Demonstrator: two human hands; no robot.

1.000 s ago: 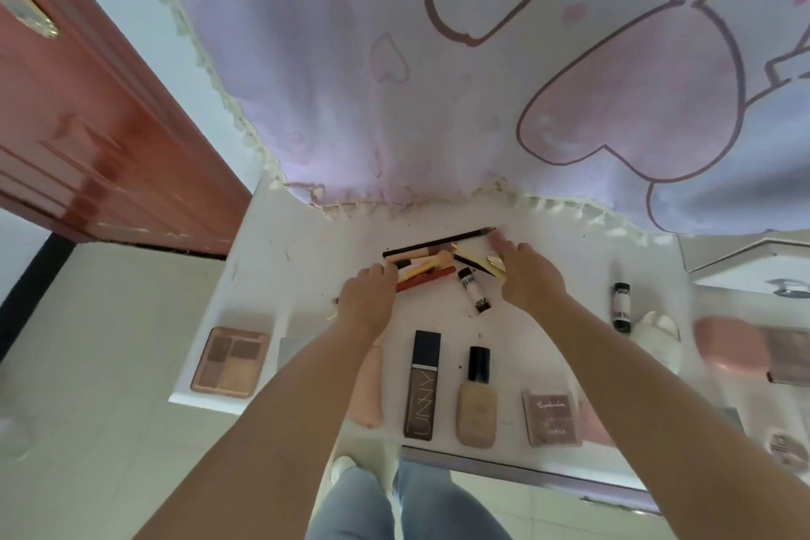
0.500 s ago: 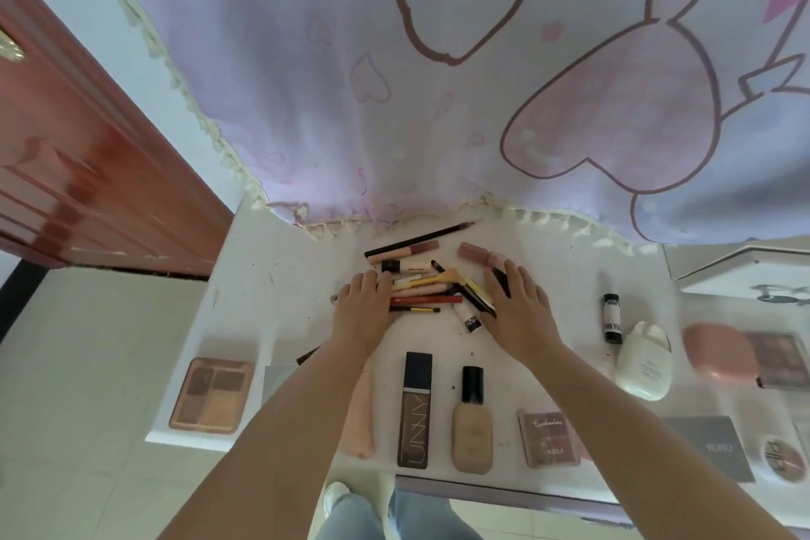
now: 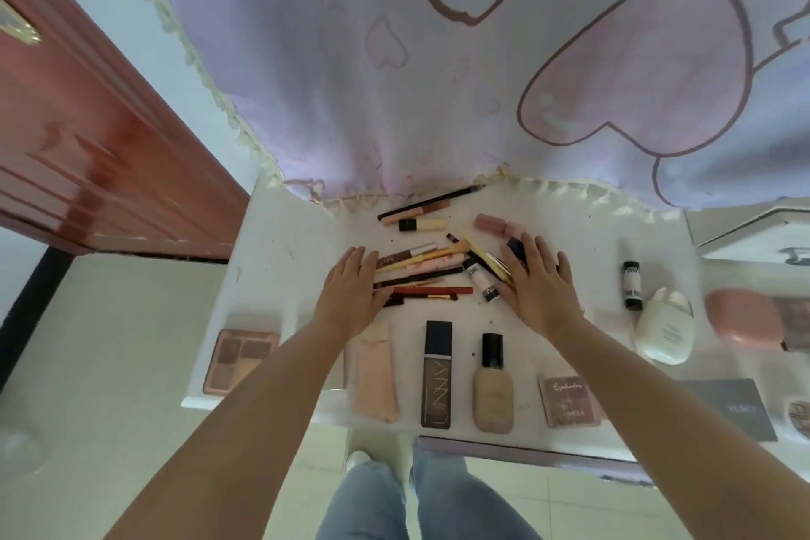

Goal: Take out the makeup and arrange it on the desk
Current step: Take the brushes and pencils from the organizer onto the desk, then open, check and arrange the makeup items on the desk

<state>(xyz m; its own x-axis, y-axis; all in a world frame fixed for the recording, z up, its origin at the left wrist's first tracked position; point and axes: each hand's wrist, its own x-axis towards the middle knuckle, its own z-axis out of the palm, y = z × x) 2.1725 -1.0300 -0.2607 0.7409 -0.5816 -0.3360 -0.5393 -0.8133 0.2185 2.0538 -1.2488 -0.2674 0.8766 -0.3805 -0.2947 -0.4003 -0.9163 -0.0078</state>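
Both hands (image 3: 350,294) (image 3: 537,287) have flattened, fingers released, on the white desk (image 3: 280,276) under a curtain (image 3: 394,79).

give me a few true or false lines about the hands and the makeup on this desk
1. Both hands lie flat with straight fingers on either side of the pile of pencils and brushes. True: left hand, right hand.
2. The dark foundation box stands upright. False: it lies flat on the desk.
3. The beige foundation bottle lies right of that box. True.
4. The right hand holds the white bottle. False: they are apart.
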